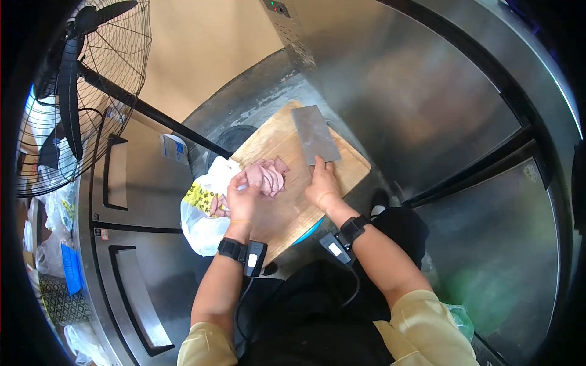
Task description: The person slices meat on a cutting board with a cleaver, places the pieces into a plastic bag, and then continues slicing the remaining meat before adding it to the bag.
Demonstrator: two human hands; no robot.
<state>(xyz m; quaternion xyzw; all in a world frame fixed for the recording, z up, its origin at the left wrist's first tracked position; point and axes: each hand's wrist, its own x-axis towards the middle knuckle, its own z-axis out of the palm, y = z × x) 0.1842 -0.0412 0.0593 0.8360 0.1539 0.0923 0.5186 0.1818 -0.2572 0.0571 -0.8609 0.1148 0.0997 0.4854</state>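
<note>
Sliced pinkish meat (pixel 268 177) lies in a fanned pile on a wooden cutting board (pixel 284 213). At the pile's left side, my left hand (pixel 243 200) has its fingers closed on some slices. My right hand (pixel 325 186) is closed at the lower end of a cleaver (pixel 315 135), fingertips against the blade; the handle is hidden by the hand. The broad blade lies over the board's upper right part. Beside the board, a white plastic bag (pixel 204 229) with a yellow printed part holds more meat slices (pixel 218 205).
A black wire-guarded fan (pixel 76 85) stands at upper left, its pole (pixel 165 119) slanting toward the board. Steel cabinets (pixel 421 91) rise close on the right, with a steel drawer unit (pixel 137 293) on the left. A blue rim (pixel 309 232) shows under the board.
</note>
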